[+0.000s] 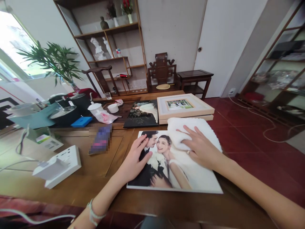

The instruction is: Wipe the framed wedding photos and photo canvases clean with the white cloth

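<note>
A photo panel with a printed couple portrait lies flat on the wooden table in front of me. My left hand rests on the panel's left part, fingers stretched out and holding nothing. A fluffy white towel lies over the panel's upper right corner and spreads past its edge. My right hand lies on this towel with its fingers spread, and a fold of the towel bulges between thumb and forefinger. Part of the towel and panel is hidden under that hand.
Beyond the panel lie a dark photo panel and stacked pale wooden frames. To the left are a white power strip, an opened box, a blue box, a white teapot and dark pots.
</note>
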Demonstrator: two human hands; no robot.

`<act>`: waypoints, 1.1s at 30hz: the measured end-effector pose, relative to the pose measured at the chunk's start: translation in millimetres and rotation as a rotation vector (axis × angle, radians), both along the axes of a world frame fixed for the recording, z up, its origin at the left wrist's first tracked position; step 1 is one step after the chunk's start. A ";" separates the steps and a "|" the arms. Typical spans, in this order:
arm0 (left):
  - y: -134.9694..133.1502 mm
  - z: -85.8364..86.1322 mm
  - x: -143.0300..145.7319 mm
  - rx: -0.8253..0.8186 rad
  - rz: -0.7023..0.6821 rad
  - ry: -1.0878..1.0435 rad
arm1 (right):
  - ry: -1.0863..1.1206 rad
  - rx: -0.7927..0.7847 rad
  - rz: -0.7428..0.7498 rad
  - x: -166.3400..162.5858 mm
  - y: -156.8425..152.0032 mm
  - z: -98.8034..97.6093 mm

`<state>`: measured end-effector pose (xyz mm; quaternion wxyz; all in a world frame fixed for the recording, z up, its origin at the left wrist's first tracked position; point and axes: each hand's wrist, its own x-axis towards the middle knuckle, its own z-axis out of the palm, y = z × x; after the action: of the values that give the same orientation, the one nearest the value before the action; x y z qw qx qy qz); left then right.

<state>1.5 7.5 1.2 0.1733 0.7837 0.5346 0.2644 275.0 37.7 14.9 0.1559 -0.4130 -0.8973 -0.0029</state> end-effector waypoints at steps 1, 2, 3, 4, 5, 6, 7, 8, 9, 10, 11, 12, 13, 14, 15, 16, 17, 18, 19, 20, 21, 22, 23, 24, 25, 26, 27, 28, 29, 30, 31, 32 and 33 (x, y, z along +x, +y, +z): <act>0.1 0.2 0.4 -0.003 0.004 0.000 | -0.013 -0.002 0.008 -1.2 -6.4 0.6; 0.1 0.3 0.7 -0.004 0.008 0.002 | -0.024 -0.006 0.020 -2.2 -16.0 1.1; 0.1 0.4 1.1 -0.003 0.010 0.003 | -0.030 -0.010 0.035 -2.8 -28.3 1.1; 0.0 0.2 1.3 -0.002 0.011 0.004 | -0.026 -0.010 0.056 -2.7 -42.4 0.7; 0.0 -0.1 1.4 0.002 0.012 0.005 | -0.022 -0.017 0.085 -2.0 -57.4 -0.2; 0.0 -0.6 1.4 0.007 0.012 0.006 | -0.008 -0.023 0.116 -0.6 -72.2 -1.5; 0.0 -1.3 1.3 0.011 0.013 0.008 | 0.009 -0.015 0.161 1.2 -85.7 -3.0; -0.1 -2.0 1.1 0.015 0.013 0.011 | -0.002 -0.007 0.197 3.2 -97.1 -4.5; -0.2 -2.7 0.9 0.019 0.015 0.014 | 0.003 0.001 0.213 5.0 -105.5 -5.5; -0.3 -3.3 0.6 0.024 0.016 0.016 | 0.012 0.001 0.220 6.4 -110.4 -6.0; -0.5 -3.7 0.3 0.031 0.016 0.015 | 0.021 -0.011 0.224 7.3 -111.5 -5.7; -0.6 -4.0 0.1 0.038 0.014 0.013 | 0.036 -0.032 0.223 7.4 -108.8 -4.7; -0.7 -4.1 -0.1 0.047 0.010 0.010 | 0.049 -0.058 0.218 7.0 -102.3 -3.2; -0.7 -4.1 -0.2 0.051 0.006 0.010 | 0.062 -0.082 0.208 6.2 -92.4 -1.4; -0.5 -4.2 -0.1 0.051 0.005 0.013 | 0.074 -0.099 0.192 5.2 -79.9 0.4; -0.2 -4.2 0.0 0.048 0.006 0.020 | 0.085 -0.104 0.162 4.2 -65.3 1.8; 0.2 -4.4 0.1 0.044 0.011 0.030 | 0.091 -0.109 0.135 3.3 -49.8 2.9; 0.8 -4.6 0.3 0.040 0.018 0.039 | 0.102 -0.097 0.126 2.6 -34.4 3.6; 1.4 -4.8 0.5 0.038 0.026 0.047 | 0.100 -0.085 0.117 2.1 -20.2 4.0; 2.2 -5.1 0.7 0.037 0.033 0.053 | 0.091 -0.078 0.116 1.5 -8.4 4.2; 2.9 -5.3 0.8 0.035 0.037 0.058 | 0.082 -0.069 0.109 0.6 0.2 4.4; 3.7 -5.4 0.9 0.031 0.038 0.063 | 0.069 -0.066 0.101 -0.5 4.9 4.8; 4.3 -5.6 0.9 0.027 0.038 0.068 | 0.055 -0.069 0.093 -2.1 5.4 5.3; 5.0 -5.8 0.9 0.023 0.036 0.071 | 0.041 -0.076 0.087 -4.1 1.7 5.9; 5.5 -6.0 0.8 0.021 0.034 0.072 | 0.028 -0.086 0.086 -6.4 -5.8 6.6; 5.9 -6.4 0.8 0.021 0.032 0.072 | 0.016 -0.099 0.092 -8.9 -16.5 7.3; 6.2 -6.8 0.7 0.022 0.030 0.069 | 0.006 -0.116 0.108 -11.3 -29.6 8.1; 6.5 -7.2 0.6 0.024 0.028 0.066 | -0.004 -0.136 0.134 -13.5 -43.9 8.8; 6.6 -7.5 0.4 0.026 0.025 0.062 | -0.011 -0.156 0.170 -15.2 -58.4 9.8; 6.7 -7.8 0.3 0.028 0.020 0.057 | -0.020 -0.179 0.214 -16.5 -71.8 11.0; 6.8 -7.8 0.1 0.032 0.014 0.054 | -0.030 -0.205 0.262 -17.3 -83.3 12.7; 6.8 -7.5 -0.1 0.035 0.007 0.053 | -0.034 -0.230 0.307 -17.5 -91.9 14.7; 6.7 -7.0 -0.3 0.039 -0.001 0.054 | -0.035 -0.252 0.338 -17.2 -97.1 17.1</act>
<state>1.2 14.2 -5.7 0.1439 0.7940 0.5334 0.2536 257.8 -59.4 32.0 0.0858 -0.2726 -0.9497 0.1284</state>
